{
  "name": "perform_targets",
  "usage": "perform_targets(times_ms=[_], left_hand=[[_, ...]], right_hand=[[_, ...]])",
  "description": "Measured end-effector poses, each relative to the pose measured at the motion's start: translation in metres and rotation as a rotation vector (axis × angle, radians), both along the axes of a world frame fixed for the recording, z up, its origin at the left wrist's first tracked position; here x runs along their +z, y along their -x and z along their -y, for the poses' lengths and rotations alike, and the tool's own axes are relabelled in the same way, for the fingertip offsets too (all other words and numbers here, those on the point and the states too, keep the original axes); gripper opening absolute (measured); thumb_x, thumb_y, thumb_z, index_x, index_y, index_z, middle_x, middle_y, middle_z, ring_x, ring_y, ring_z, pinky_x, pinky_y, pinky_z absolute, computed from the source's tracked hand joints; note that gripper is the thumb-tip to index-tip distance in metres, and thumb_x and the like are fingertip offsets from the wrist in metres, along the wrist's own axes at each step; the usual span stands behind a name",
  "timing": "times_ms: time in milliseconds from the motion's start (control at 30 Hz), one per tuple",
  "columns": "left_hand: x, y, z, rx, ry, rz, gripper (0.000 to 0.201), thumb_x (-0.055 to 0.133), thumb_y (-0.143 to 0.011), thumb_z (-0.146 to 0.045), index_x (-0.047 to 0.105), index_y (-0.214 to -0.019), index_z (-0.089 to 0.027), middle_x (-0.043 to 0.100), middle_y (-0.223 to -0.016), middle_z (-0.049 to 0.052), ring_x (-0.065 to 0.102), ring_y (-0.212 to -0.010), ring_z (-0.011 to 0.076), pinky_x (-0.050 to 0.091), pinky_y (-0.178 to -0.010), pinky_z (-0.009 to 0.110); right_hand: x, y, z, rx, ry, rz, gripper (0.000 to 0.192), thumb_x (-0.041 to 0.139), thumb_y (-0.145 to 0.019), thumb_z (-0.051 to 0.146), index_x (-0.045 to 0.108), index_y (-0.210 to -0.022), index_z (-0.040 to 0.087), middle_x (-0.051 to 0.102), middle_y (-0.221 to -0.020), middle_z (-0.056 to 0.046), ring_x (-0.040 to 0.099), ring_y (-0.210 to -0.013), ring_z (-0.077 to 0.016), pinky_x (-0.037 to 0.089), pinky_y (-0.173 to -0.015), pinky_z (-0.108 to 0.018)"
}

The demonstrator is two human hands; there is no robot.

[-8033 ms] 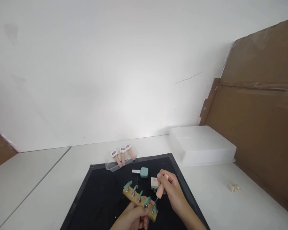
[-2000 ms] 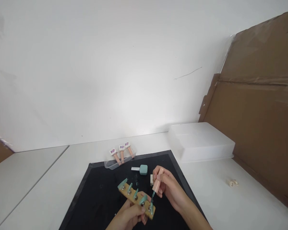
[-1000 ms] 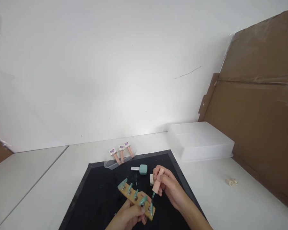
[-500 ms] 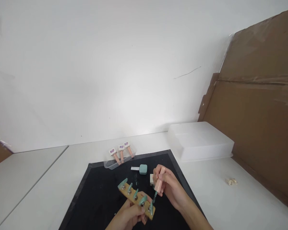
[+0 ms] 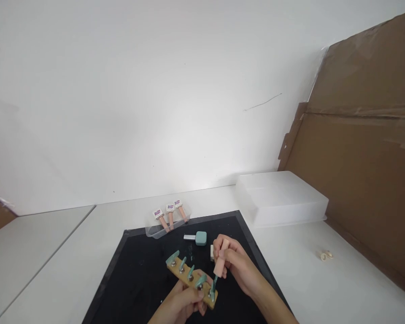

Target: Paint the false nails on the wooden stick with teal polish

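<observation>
Left hand (image 5: 184, 302) is gripping the wooden holder (image 5: 191, 282) from below, fingers closed around its near edge, holding it tilted just above the black mat (image 5: 138, 279). Five teal nail tips (image 5: 191, 273) are standing on the holder's pegs. Right hand (image 5: 234, 265) is pinching the pink brush cap (image 5: 221, 264), fingers closed tight, brush (image 5: 214, 284) pointing down at the tip nearest the right end, touching it or just above, hard to tell.

Risks as I'm judging them: holder is unsupported in the air, so any wobble of the left hand is likely sending the brush off the tip onto wood, metal peg or thumb. Left thumb is sitting just beside the tips, so wet polish is easily smearing. Too much pressure is possibly popping a tip off its peg. Drips are landing on the mat. Open cream bottle (image 5: 212, 253) behind the right hand is near enough to get knocked over; teal bottle (image 5: 197, 238) is lying just beyond it. Tray (image 5: 162, 230) with three pink bottles and the white box (image 5: 280, 200) are well apart on the counter (image 5: 324, 288)
</observation>
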State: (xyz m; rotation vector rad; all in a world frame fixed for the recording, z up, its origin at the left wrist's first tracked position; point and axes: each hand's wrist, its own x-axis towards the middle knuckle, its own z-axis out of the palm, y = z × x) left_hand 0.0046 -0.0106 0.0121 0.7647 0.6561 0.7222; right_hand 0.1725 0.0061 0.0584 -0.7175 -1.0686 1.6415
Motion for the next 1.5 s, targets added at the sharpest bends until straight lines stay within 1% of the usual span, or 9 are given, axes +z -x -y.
perform_targets(times_ms=[133,233,400,600,867,1033,1200,1400,1500], left_hand=[[-0.0028,0.0005,0.0002,0.004,-0.002,-0.003,0.027,0.071,-0.058,-0.027,0.064,-0.08,-0.013,0.052,-0.047,-0.004,0.046,-0.046,0.0078,0.036,-0.052,0.023],[-0.0057,0.001,-0.0003,-0.008,-0.004,0.006,0.027,0.071,-0.058,-0.027,0.064,-0.08,-0.013,0.051,-0.046,-0.004,0.046,-0.046,0.0079,0.036,-0.052,0.023],[-0.0074,0.0017,-0.0013,-0.006,0.005,-0.009,0.027,0.071,-0.058,-0.027,0.064,-0.081,-0.015,0.051,-0.046,-0.005,0.046,-0.047,0.0083,0.035,-0.052,0.023],[-0.0046,0.0011,-0.0012,0.015,0.021,-0.028,0.026,0.071,-0.058,-0.026,0.064,-0.081,-0.015,0.051,-0.045,-0.005,0.047,-0.047,0.0086,0.036,-0.054,0.024],[-0.0064,0.0002,-0.0015,0.017,0.037,-0.035,0.027,0.07,-0.057,-0.026,0.064,-0.08,-0.015,0.052,-0.044,-0.005,0.046,-0.045,0.0081,0.035,-0.052,0.023],[-0.0068,-0.0003,-0.0019,0.037,0.041,-0.078,0.027,0.07,-0.057,-0.026,0.063,-0.08,-0.014,0.053,-0.043,-0.004,0.047,-0.046,0.0089,0.034,-0.053,0.023],[-0.0071,-0.0008,-0.0029,0.042,0.054,-0.083,0.025,0.07,-0.056,-0.025,0.063,-0.078,-0.015,0.051,-0.043,-0.006,0.044,-0.043,0.008,0.033,-0.051,0.023],[-0.0009,-0.0013,-0.0005,0.046,0.028,-0.115,0.025,0.068,-0.057,-0.026,0.064,-0.079,-0.014,0.051,-0.043,-0.005,0.045,-0.045,0.0084,0.034,-0.053,0.024],[-0.0025,-0.0019,-0.0005,0.035,0.03,-0.104,0.024,0.069,-0.057,-0.025,0.064,-0.079,-0.015,0.051,-0.042,-0.006,0.044,-0.044,0.0082,0.034,-0.052,0.024]], right_hand=[[-0.0011,0.0011,-0.0012,-0.086,0.052,-0.027,0.01,0.054,-0.069,0.022,0.048,-0.062,0.017,0.042,-0.053,0.005,0.033,-0.039,-0.0058,0.028,-0.039,-0.018],[-0.0025,0.0007,-0.002,-0.114,0.053,-0.072,0.012,0.054,-0.07,0.023,0.047,-0.063,0.017,0.04,-0.052,0.006,0.03,-0.039,-0.0055,0.027,-0.039,-0.018],[-0.004,0.0003,-0.0014,-0.068,0.01,-0.126,0.014,0.056,-0.072,0.025,0.047,-0.064,0.018,0.039,-0.052,0.006,0.031,-0.04,-0.0064,0.027,-0.039,-0.018],[-0.0035,0.0004,0.0015,0.03,-0.014,-0.064,0.012,0.056,-0.071,0.024,0.049,-0.065,0.016,0.04,-0.053,0.005,0.034,-0.041,-0.0065,0.029,-0.04,-0.018],[-0.0032,0.0009,-0.0006,-0.047,-0.004,-0.124,0.014,0.055,-0.072,0.023,0.048,-0.062,0.017,0.038,-0.05,0.006,0.031,-0.04,-0.0066,0.026,-0.038,-0.018],[-0.002,0.0007,-0.0001,-0.054,0.007,-0.143,0.016,0.057,-0.072,0.026,0.047,-0.063,0.017,0.037,-0.049,0.007,0.03,-0.039,-0.0064,0.026,-0.038,-0.018],[-0.0033,0.0006,0.0006,-0.046,-0.008,-0.115,0.014,0.053,-0.074,0.023,0.047,-0.063,0.017,0.036,-0.048,0.007,0.03,-0.04,-0.0067,0.026,-0.039,-0.019],[-0.0037,0.0012,0.001,-0.046,0.003,-0.066,0.011,0.05,-0.071,0.017,0.045,-0.061,0.017,0.036,-0.052,0.006,0.031,-0.042,-0.0069,0.026,-0.04,-0.019],[-0.0029,0.0022,0.0017,-0.029,0.004,-0.023,0.009,0.049,-0.07,0.016,0.046,-0.062,0.017,0.037,-0.053,0.006,0.031,-0.042,-0.0065,0.027,-0.04,-0.019]])
